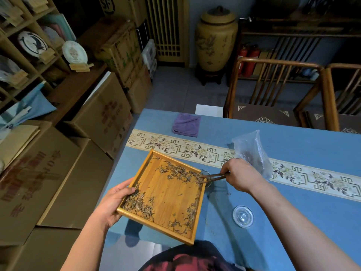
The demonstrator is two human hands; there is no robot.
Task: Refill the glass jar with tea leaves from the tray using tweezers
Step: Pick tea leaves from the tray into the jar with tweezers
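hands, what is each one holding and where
Left hand grips the square wooden tray by its left rim; right hand pinches the brown wooden tweezers at their rear end.

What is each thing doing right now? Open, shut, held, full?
Tray: tilted, held by left hand, leaves scattered in it.
Tweezers: pinched in right hand, tips at the tray's edge.
Jar: open, mostly hidden behind tray.
Lid: off, on table.
Bag: open, upright.
Cloth: folded.
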